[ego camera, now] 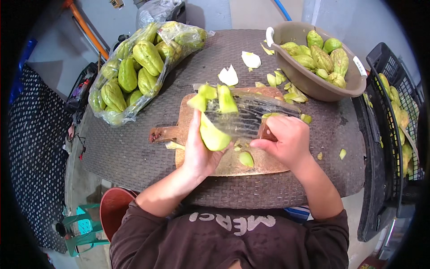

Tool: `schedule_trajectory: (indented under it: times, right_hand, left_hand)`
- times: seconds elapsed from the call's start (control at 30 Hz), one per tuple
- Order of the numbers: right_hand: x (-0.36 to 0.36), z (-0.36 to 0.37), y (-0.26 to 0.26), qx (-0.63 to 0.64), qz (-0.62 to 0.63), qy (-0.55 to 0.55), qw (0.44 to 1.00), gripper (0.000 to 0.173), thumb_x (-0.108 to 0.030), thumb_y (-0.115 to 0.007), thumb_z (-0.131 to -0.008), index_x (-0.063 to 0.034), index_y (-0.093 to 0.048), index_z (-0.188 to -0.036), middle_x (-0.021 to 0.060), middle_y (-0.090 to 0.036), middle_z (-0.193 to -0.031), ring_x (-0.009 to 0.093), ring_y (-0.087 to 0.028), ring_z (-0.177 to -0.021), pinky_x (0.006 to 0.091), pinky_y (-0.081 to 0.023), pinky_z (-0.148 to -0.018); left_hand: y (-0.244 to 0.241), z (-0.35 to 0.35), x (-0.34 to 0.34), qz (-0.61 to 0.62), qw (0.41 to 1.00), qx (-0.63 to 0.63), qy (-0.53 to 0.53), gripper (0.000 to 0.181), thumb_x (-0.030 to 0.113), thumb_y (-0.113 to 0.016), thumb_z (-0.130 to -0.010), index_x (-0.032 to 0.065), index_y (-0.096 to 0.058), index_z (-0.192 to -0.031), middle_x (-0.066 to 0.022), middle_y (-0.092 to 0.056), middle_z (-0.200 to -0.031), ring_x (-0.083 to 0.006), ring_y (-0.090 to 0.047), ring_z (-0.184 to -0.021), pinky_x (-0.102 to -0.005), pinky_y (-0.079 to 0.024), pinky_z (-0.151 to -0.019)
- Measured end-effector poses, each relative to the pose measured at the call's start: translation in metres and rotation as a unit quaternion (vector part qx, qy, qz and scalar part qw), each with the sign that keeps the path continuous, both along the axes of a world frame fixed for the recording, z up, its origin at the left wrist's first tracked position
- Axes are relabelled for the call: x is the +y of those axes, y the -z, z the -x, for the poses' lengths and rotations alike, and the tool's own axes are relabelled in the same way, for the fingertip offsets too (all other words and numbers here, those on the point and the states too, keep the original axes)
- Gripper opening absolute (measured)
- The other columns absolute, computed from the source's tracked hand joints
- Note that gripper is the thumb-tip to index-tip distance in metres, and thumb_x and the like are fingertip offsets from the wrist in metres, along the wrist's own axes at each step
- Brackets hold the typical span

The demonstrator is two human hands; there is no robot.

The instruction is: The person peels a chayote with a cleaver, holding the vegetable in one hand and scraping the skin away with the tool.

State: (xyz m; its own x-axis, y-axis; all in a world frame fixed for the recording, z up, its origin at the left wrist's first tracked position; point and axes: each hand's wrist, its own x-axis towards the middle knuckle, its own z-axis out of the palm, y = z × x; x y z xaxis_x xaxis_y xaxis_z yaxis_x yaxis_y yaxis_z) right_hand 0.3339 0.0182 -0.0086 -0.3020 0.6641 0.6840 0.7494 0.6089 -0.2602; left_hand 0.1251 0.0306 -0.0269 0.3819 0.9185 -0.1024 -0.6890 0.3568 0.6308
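Note:
My left hand (201, 153) holds a pale green, partly peeled chayote (214, 134) above a wooden cutting board (218, 170). In my right hand (285, 138) is the brown handle of a wide-bladed cleaver (245, 117). The wet blade points left and overlaps the chayote from my view; whether its edge is in the flesh I cannot tell. Green peel strips (227, 99) lie at the blade's far left end. A cut peel piece (246, 159) rests on the board, whose own handle (164, 133) sticks out to the left.
A clear plastic bag of chayotes (127, 74) lies at the back left of the woven-pattern table (127, 161). At the back right stands a brown basin (322, 94) with several chayotes. White pieces (251, 60) and peelings lie between. A black crate (399, 134) holds more chayotes at right.

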Motion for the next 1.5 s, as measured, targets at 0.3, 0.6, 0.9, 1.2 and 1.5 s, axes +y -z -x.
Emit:
schedule_trajectory:
  times: [0.3,0.6,0.9,1.2,1.5]
  right_hand:
    - [0.024,-0.034,0.007,0.156,0.201,0.199,0.946,0.051,-0.055,-0.06,-0.087,-0.0054,-0.061,-0.076,0.012,-0.058,-0.06,0.029,-0.056,-0.053,0.0385,-0.043,-0.051]
    - [-0.002,-0.012,-0.005,0.155,0.249,0.08,0.953,0.046,-0.05,-0.069,-0.082,-0.006,-0.058,-0.073,0.0067,-0.055,-0.057,0.023,-0.053,-0.05,0.0321,-0.04,-0.048]
    - [-0.035,0.027,-0.01,-0.022,0.066,-0.106,0.992,0.045,-0.054,-0.073,-0.07,-0.0115,-0.059,-0.076,0.0009,-0.057,-0.062,0.02,-0.06,-0.057,0.0318,-0.045,-0.054]
    - [-0.037,0.03,-0.006,-0.058,0.037,-0.106,0.992,0.048,-0.057,-0.072,-0.069,-0.0111,-0.058,-0.075,0.0004,-0.055,-0.061,0.019,-0.058,-0.056,0.0313,-0.044,-0.055]
    - [-0.034,0.026,-0.006,-0.017,0.025,-0.107,0.994,0.048,-0.057,-0.071,-0.069,-0.0121,-0.055,-0.07,0.0001,-0.052,-0.059,0.019,-0.057,-0.054,0.0317,-0.043,-0.053]
  left_hand:
    - [-0.007,0.004,0.003,-0.065,0.997,-0.006,0.047,0.063,0.063,-0.03,-0.096,0.0123,-0.052,-0.126,-0.0093,-0.062,-0.111,-0.0162,-0.059,-0.092,-0.0292,-0.048,-0.073]
    - [-0.005,0.001,0.014,0.023,0.996,0.07,-0.054,0.062,0.063,-0.041,-0.093,0.0103,-0.051,-0.123,-0.0074,-0.061,-0.103,-0.0194,-0.062,-0.076,-0.0255,-0.052,-0.054]
    - [-0.024,-0.004,-0.004,-0.007,0.992,0.128,0.018,0.069,0.071,-0.035,-0.091,0.0145,-0.05,-0.129,-0.0071,-0.058,-0.111,-0.0154,-0.057,-0.098,-0.034,-0.048,-0.087]
    - [-0.013,0.012,0.001,0.01,0.994,0.001,0.108,0.069,0.068,-0.044,-0.089,0.0123,-0.052,-0.13,-0.0092,-0.057,-0.121,-0.02,-0.057,-0.11,-0.0378,-0.046,-0.097]
    - [-0.004,0.01,0.003,0.005,0.994,-0.004,0.108,0.071,0.067,-0.04,-0.091,0.0107,-0.046,-0.134,-0.0085,-0.057,-0.121,-0.0216,-0.057,-0.11,-0.0386,-0.045,-0.099]
